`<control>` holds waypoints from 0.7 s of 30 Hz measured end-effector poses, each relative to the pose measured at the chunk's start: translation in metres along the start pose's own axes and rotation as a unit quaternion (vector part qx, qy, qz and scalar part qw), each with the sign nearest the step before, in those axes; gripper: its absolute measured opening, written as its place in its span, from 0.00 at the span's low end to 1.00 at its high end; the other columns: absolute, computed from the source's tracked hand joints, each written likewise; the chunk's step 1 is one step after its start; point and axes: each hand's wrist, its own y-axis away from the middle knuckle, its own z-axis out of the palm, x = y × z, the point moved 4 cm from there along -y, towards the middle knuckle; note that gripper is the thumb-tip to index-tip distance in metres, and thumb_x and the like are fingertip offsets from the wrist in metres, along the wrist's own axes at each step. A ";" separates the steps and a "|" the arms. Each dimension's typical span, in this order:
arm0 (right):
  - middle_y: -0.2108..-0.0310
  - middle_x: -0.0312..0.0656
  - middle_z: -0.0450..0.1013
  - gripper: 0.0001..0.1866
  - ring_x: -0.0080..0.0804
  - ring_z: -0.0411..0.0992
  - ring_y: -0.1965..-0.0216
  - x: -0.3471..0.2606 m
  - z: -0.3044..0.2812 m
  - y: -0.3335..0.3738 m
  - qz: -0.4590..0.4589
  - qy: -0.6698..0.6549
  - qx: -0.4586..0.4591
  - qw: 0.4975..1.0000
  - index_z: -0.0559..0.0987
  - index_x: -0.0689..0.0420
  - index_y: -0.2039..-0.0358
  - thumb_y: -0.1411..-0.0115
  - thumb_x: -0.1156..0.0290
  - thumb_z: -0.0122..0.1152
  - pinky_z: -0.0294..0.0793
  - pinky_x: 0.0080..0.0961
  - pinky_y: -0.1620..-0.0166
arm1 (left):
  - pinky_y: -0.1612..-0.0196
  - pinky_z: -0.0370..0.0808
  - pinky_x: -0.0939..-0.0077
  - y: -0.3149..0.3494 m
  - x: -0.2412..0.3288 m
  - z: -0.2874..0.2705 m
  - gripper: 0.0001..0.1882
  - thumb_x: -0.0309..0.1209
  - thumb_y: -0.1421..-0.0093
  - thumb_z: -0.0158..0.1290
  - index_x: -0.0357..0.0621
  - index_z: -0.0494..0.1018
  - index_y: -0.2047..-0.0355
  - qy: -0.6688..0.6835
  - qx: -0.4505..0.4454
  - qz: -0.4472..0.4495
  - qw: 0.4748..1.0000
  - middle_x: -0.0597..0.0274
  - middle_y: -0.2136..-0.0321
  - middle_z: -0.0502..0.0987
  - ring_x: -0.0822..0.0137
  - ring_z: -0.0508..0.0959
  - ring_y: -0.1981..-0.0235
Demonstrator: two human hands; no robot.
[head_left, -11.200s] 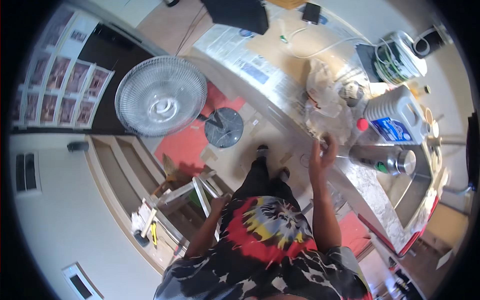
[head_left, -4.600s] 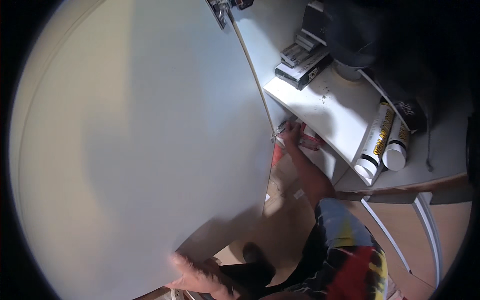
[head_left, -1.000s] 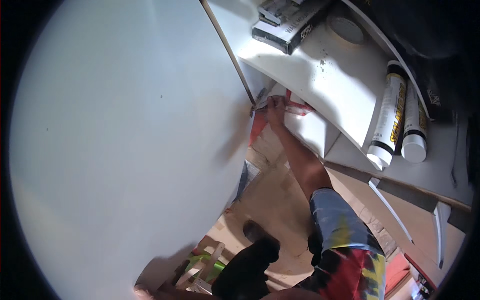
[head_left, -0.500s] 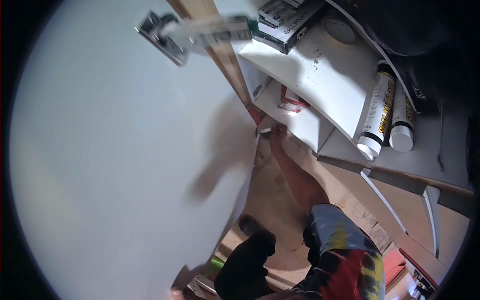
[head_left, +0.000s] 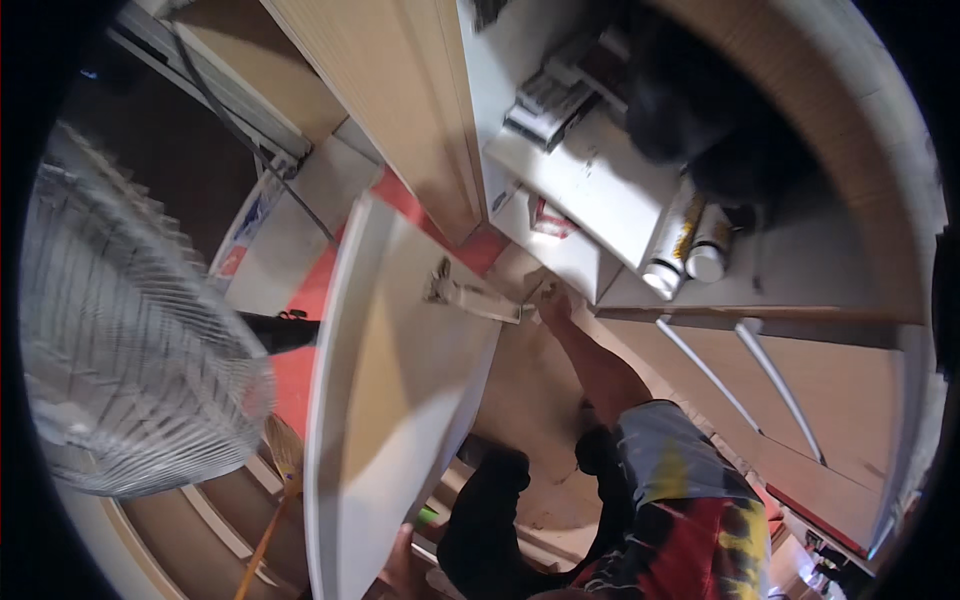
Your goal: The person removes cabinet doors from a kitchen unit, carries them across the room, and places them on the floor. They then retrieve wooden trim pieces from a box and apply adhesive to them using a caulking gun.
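A white cabinet door (head_left: pixel 385 400) stands tilted in front of me. On its face near the top is a metal hinge-like fitting (head_left: pixel 475 297). My left hand (head_left: pixel 400 570) grips the door's lower edge, only partly in view at the bottom. My right hand (head_left: pixel 552 300) reaches forward, just past the fitting's far end, with its fingers closed. Something small and metallic shows at the fingertips, too blurred to name. The open cabinet shelf (head_left: pixel 590 190) beyond that hand holds boxes (head_left: pixel 550 118) and two white sealant tubes (head_left: pixel 675 245).
At left stands a large grey ribbed round thing (head_left: pixel 140 340), blurred. Below it a broom (head_left: pixel 284 450) leans. A tall wooden panel (head_left: pixel 400 100) rises beside the cabinet. Two white handles (head_left: pixel 780 390) stick out from drawer fronts at right. A red floor covering (head_left: pixel 295 375) lies behind the door.
The door, which filled the left side, has swung down and away, showing the room behind it. Its metal fitting is now lower and closer to my right hand. My left hand shows more.
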 end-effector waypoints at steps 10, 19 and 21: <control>0.45 0.50 0.63 0.39 0.42 0.65 0.46 -0.482 -0.228 0.163 -0.282 0.072 -0.256 0.922 0.61 0.63 0.43 0.55 0.71 0.69 0.65 0.33 0.45 | 0.50 0.69 0.64 0.032 0.072 0.015 0.22 0.28 0.49 0.59 0.33 0.70 0.53 0.038 -0.205 -0.213 0.954 0.51 0.57 0.74 0.57 0.74 0.56; 0.53 0.45 0.70 0.37 0.33 0.66 0.49 -0.525 -0.193 0.144 -0.254 0.261 -0.492 0.791 0.66 0.62 0.48 0.58 0.71 0.72 0.65 0.29 0.46 | 0.47 0.68 0.71 0.044 0.082 0.027 0.17 0.26 0.44 0.49 0.33 0.72 0.54 0.389 -0.109 -0.213 0.890 0.55 0.55 0.74 0.65 0.73 0.53; 0.53 0.44 0.70 0.33 0.34 0.67 0.50 -0.515 -0.196 0.128 -0.252 0.346 -0.489 0.760 0.67 0.61 0.49 0.56 0.70 0.70 0.66 0.30 0.47 | 0.47 0.67 0.73 0.044 0.084 0.029 0.17 0.26 0.43 0.46 0.33 0.73 0.54 0.466 -0.081 -0.211 0.856 0.56 0.55 0.74 0.66 0.73 0.53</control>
